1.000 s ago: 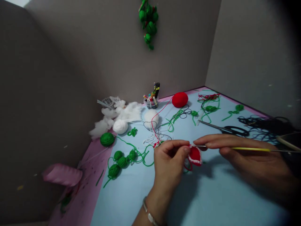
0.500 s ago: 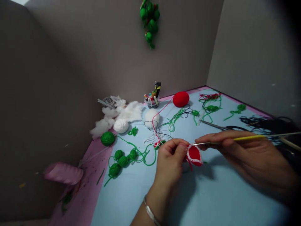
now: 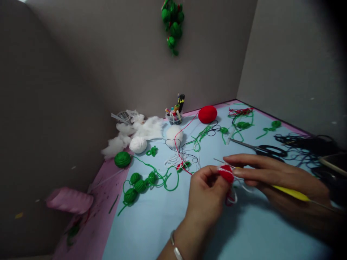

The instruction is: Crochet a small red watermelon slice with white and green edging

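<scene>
My left hand (image 3: 208, 191) pinches a small red and white crochet piece (image 3: 226, 173) between thumb and fingers. In my right hand (image 3: 282, 180) lies a crochet hook (image 3: 291, 193) with a yellow handle. Its thin metal tip points left, just above the crochet piece, and my right fingertips reach the piece's right edge. Loose red and white yarn ends (image 3: 232, 198) hang below the work. From the red yarn ball (image 3: 207, 114) at the back, a strand runs down toward my left hand.
Small green yarn balls (image 3: 140, 186) lie left of my hands. White stuffing (image 3: 150, 128), a white yarn ball (image 3: 138, 144) and a cup of pens (image 3: 174, 116) stand farther back. Scissors (image 3: 260, 148) and black yarn (image 3: 309, 144) lie right. A pink spool (image 3: 69, 200) is at left.
The crochet piece has turned in my left hand, now showing a white band across red. The hook has shifted from its upper edge, and its handle tilts down to the right.
</scene>
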The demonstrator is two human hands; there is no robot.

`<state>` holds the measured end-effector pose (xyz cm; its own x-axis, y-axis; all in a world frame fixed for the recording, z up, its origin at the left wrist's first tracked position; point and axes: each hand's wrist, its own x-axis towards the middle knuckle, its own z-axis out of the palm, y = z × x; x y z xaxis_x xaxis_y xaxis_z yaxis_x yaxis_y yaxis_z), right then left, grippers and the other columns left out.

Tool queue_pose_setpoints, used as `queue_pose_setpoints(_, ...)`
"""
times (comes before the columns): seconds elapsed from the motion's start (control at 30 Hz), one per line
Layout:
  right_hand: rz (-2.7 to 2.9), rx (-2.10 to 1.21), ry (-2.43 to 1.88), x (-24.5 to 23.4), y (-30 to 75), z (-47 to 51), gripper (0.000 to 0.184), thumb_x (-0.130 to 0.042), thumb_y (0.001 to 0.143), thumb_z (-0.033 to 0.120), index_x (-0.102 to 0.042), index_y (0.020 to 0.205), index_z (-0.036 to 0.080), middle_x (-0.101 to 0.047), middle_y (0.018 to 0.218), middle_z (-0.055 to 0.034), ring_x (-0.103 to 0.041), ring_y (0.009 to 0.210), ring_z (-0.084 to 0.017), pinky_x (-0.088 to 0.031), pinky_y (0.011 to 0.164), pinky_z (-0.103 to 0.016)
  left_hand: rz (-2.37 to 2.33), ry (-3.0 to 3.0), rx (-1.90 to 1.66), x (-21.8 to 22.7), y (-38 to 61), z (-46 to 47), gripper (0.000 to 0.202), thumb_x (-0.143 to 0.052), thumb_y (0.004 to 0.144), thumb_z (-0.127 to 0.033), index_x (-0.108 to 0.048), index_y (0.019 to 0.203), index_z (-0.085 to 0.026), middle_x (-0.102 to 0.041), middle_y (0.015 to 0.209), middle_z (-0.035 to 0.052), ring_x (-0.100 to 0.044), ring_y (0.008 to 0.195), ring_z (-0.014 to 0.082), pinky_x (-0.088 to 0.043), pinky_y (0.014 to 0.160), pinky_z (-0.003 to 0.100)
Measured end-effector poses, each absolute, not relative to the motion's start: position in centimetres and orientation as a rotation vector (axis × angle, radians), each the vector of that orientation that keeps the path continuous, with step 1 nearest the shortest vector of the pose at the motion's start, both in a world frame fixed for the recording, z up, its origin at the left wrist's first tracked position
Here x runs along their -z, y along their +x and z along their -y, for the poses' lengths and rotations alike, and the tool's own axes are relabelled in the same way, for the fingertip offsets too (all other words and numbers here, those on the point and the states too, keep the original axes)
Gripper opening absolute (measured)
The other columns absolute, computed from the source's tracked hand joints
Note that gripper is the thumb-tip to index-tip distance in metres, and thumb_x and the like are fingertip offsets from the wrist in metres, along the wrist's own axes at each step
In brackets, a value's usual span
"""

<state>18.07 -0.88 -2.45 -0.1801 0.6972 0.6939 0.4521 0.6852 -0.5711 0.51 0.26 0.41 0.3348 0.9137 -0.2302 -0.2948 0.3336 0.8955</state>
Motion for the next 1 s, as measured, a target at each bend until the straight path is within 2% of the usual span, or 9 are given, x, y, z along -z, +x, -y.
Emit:
queue_pose_setpoints(0.13, 1.639, -0.427, -0.912, 1.6, 17.5, 0.4, 0.016, -0.071, 0.087, 0.033, -0.08, 0.097, 0.042, -0.081, 0.101, 0.0032, -0.077, 0.095, -0.018, -0.062, 0.089, -0.027, -0.884, 0.863, -0.91, -0.9, -0.1, -0.5, 0.064, -0.095, 0.031, -0.056, -0.062, 0.066, -0.014, -0.057, 0.054, -0.0041, -0.046, 0.048, 0.0058, -0.037, 0.05, 0.022)
queue_pose_setpoints(0.37, 1.358, -0.632, -0.954, 1.6, 17.3, -0.9, 0.004, -0.082, 0.077, 0.033, -0.08, 0.078, 0.037, -0.082, 0.091, 0.0052, -0.078, 0.086, -0.016, -0.065, 0.078, -0.023, -0.876, 0.899, -0.864, -0.7, -1.0, -0.9, 0.045, -0.087, 0.06, -0.052, -0.069, 0.076, -0.014, -0.056, 0.054, -0.004, -0.04, 0.043, 0.005, -0.029, 0.045, 0.022)
queue_pose_setpoints(0.5, 1.392, -0.608, -0.932, 1.4, 17.7, -0.8, 0.008, -0.082, 0.076, 0.028, -0.08, 0.078, 0.035, -0.081, 0.093, 0.0042, -0.077, 0.088, -0.017, -0.065, 0.08, -0.026, -0.873, 0.894, -0.847, -0.5, -1.4, -1.0, 0.039, -0.088, 0.06, -0.046, -0.07, 0.074, -0.014, -0.049, 0.05, -0.0064, -0.035, 0.043, 0.0036, -0.022, 0.045, 0.021)
queue_pose_setpoints(0.6, 1.384, -0.606, -0.947, 1.3, 17.6, -0.7, 0.009, -0.081, 0.076, 0.027, -0.079, 0.078, 0.036, -0.081, 0.093, 0.0032, -0.077, 0.09, -0.018, -0.064, 0.084, -0.03, -0.747, 0.879, -0.726, -0.9, -1.8, -0.8, 0.033, -0.09, 0.06, -0.037, -0.074, 0.078, -0.014, -0.051, 0.055, -0.0055, -0.037, 0.048, 0.0036, -0.025, 0.05, 0.02)
queue_pose_setpoints(0.67, 1.328, -0.688, -0.944, 1.2, 17.5, -0.6, 0.01, -0.082, 0.075, 0.025, -0.08, 0.077, 0.034, -0.08, 0.093, 0.0016, -0.076, 0.092, -0.018, -0.062, 0.087, -0.031, -0.687, 0.938, -0.599, -1.2, -2.0, -0.6, 0.032, -0.086, 0.066, -0.039, -0.076, 0.084, -0.015, -0.052, 0.056, -0.0044, -0.04, 0.05, 0.0049, -0.027, 0.052, 0.021)
queue_pose_setpoints(0.77, 1.169, -0.892, -0.902, 1.1, 17.5, -0.5, 0.009, -0.084, 0.071, 0.024, -0.08, 0.073, 0.032, -0.079, 0.097, -0.001, -0.073, 0.097, -0.02, -0.061, 0.088, -0.031, -0.703, 1.076, -0.397, -1.1, -1.7, -0.3, 0.053, -0.071, 0.079, -0.058, -0.076, 0.106, -0.013, -0.054, 0.054, -0.0025, -0.042, 0.048, 0.0079, -0.031, 0.052, 0.024)
queue_pose_setpoints(0.87, 1.045, -1.05, -0.848, 0.9, 17.8, -0.7, 0.011, -0.086, 0.063, 0.026, -0.077, 0.066, 0.031, -0.078, 0.091, -0.0001, -0.073, 0.088, -0.02, -0.062, 0.08, -0.031, -0.882, 1.081, -0.394, -0.4, -1.2, -0.5, 0.084, -0.045, 0.086, -0.075, -0.065, 0.128, -0.005, -0.062, 0.055, 0.0033, -0.049, 0.047, 0.0136, -0.033, 0.051, 0.026)
queue_pose_setpoints(0.93, 0.984, -1.157, -0.824, 0.8, 18.0, -0.9, 0.012, -0.084, 0.058, 0.023, -0.074, 0.061, 0.029, -0.075, 0.079, 0.0006, -0.072, 0.077, -0.018, -0.063, 0.075, -0.031, -1.097, 1.121, -0.571, 0.1, -1.3, -0.9, 0.082, -0.041, 0.088, -0.074, -0.069, 0.123, -0.005, -0.069, 0.065, 0.0097, -0.059, 0.058, 0.0197, -0.039, 0.056, 0.029)
queue_pose_setpoints(1.0, 0.939, -1.242, -0.807, 0.7, 18.2, -1.2, 0.012, -0.08, 0.056, 0.019, -0.072, 0.058, 0.028, -0.07, 0.07, 0.0013, -0.07, 0.071, -0.017, -0.062, 0.073, -0.032, -1.392, 1.362, -0.852, 0.3, -1.8, -1.4, 0.053, -0.056, 0.087, -0.06, -0.08, 0.095, -0.014, -0.073, 0.083, 0.0133, -0.063, 0.082, 0.0268, -0.045, 0.073, 0.036)
